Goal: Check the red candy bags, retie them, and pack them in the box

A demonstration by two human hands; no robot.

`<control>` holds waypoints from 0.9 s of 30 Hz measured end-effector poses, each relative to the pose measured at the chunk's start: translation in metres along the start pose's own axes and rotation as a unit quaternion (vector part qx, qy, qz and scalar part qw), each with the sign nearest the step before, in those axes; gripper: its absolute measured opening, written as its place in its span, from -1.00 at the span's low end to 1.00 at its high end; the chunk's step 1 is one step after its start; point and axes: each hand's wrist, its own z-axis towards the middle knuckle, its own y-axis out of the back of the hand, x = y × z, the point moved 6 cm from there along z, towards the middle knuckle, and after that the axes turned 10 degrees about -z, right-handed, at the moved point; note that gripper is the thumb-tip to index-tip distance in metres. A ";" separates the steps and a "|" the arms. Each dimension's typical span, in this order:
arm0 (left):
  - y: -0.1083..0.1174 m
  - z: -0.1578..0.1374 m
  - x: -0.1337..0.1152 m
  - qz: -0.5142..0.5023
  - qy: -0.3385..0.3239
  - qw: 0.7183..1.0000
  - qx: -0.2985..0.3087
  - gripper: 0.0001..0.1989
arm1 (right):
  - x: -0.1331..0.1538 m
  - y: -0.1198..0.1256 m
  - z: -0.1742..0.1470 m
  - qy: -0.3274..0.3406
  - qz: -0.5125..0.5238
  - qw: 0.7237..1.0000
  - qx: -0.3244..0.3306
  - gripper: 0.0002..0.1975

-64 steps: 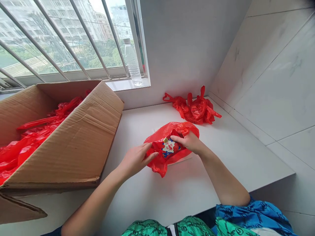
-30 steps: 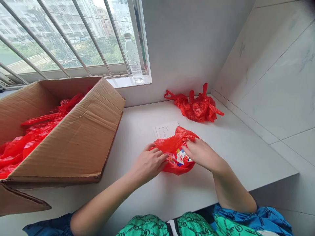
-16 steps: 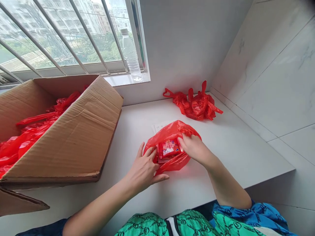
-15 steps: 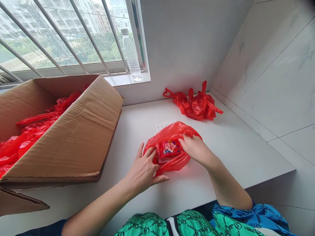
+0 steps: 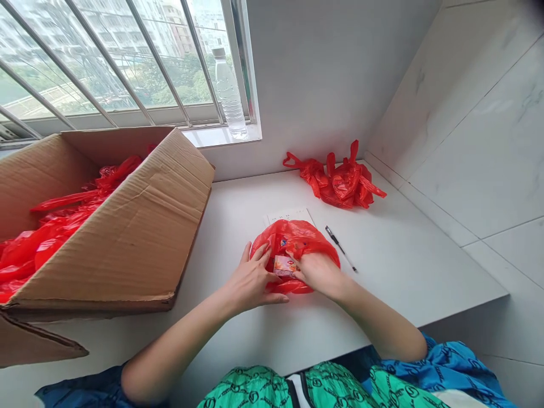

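- The red plastic bag point(image 5: 297, 241) lies on the white counter point(image 5: 403, 266), directly between the two hands and touched by both.
- The left hand point(image 5: 250, 280) rests on the bag's left side, fingers spread and pressed on the plastic.
- The right hand point(image 5: 317, 272) is on the bag's near right part, fingers curled at a small packet point(image 5: 284, 264) in the opening.
- A pen point(image 5: 340, 248) lies just right of the bag, with a paper sheet point(image 5: 289, 216) behind.
- An open cardboard box point(image 5: 127, 226) stands well to the left.

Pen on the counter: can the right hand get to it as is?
Probably yes. The pen lies bare on the counter just right of the red bag, nothing between; the right hand is busy in that bag, though.
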 end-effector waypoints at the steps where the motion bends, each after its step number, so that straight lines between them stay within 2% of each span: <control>1: 0.002 0.001 0.002 0.006 -0.003 1.000 -0.009 -0.54 | 0.002 -0.002 0.004 0.007 0.005 1.000 0.003 -0.90; 5: 0.008 0.000 0.005 0.014 -0.021 0.999 -0.040 -0.57 | 0.002 -0.002 0.013 0.020 0.013 1.000 0.015 -0.82; 8: 0.013 -0.003 0.003 0.008 -0.031 0.997 -0.066 -0.57 | -0.004 0.004 0.015 0.009 0.004 1.000 0.017 -0.96; 9: 0.017 -0.004 0.002 0.002 -0.031 0.996 -0.087 -0.58 | -0.007 0.007 0.015 0.005 0.008 1.000 0.002 -0.97; 12: 0.034 -0.007 0.004 -0.025 0.002 0.983 -0.183 -0.66 | -0.010 0.022 0.014 0.016 0.068 0.994 -0.086 -0.82; 15: 0.042 -0.009 0.009 -0.061 0.052 0.966 -0.245 -0.70 | -0.002 0.034 0.008 0.089 0.198 0.964 -0.152 -0.79; 17: 0.040 -0.006 0.011 -0.092 0.065 0.965 -0.237 -0.61 | 0.005 0.039 0.004 0.131 0.269 0.940 -0.165 -0.77; 19: 0.036 -0.003 0.012 -0.119 0.063 0.965 -0.225 -0.52 | 0.009 0.043 0.001 0.143 0.293 0.931 -0.166 -0.71; 21: 0.034 -0.001 0.014 -0.132 0.053 0.963 -0.230 -0.50 | 0.009 0.044 -0.002 0.138 0.270 0.939 -0.162 -0.59; 24: 0.035 -0.002 0.015 -0.114 0.044 0.966 -0.230 -0.49 | 0.001 0.047 -0.010 0.097 0.183 0.965 -0.163 -0.44; 27: 0.039 -0.012 0.014 -0.048 0.041 0.978 -0.200 -0.54 | -0.014 0.057 -0.026 0.070 0.130 0.967 -0.206 -0.55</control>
